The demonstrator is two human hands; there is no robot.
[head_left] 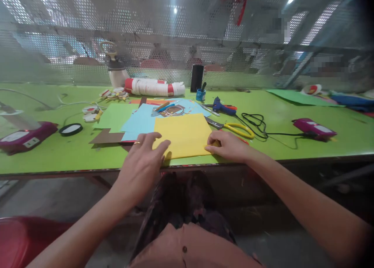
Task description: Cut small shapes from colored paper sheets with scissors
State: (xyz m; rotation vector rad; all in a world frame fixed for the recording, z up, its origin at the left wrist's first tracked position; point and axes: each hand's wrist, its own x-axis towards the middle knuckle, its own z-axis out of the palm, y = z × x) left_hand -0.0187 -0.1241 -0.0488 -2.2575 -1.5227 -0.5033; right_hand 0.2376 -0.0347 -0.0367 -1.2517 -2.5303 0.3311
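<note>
At the near edge of the green table (52, 155), a yellow sheet (184, 135) is laid flat and is touched by both hands. The left hand (143, 157) is held open, palm down, with the fingers spread and the fingertips set on the sheet's near left corner. The right hand (226, 145) is curled over the near right corner; whether the corner is pinched or only pressed cannot be told. Under the yellow sheet, a blue sheet (140, 121) is seen, with a green sheet (115, 116) and a brown piece (106, 137) to its left. Just right of the yellow sheet, scissors (233, 128) with yellow handles are laid, and a black cable (257, 123) is coiled beyond them. A pink device (314, 128) is placed well to the right and another (25, 137) well to the left. Farther back, a blue glue gun (222, 106), a blue pot (200, 94), a white roll (154, 87) and a black cylinder (197, 77) are set before a mesh screen (58, 34).
</note>
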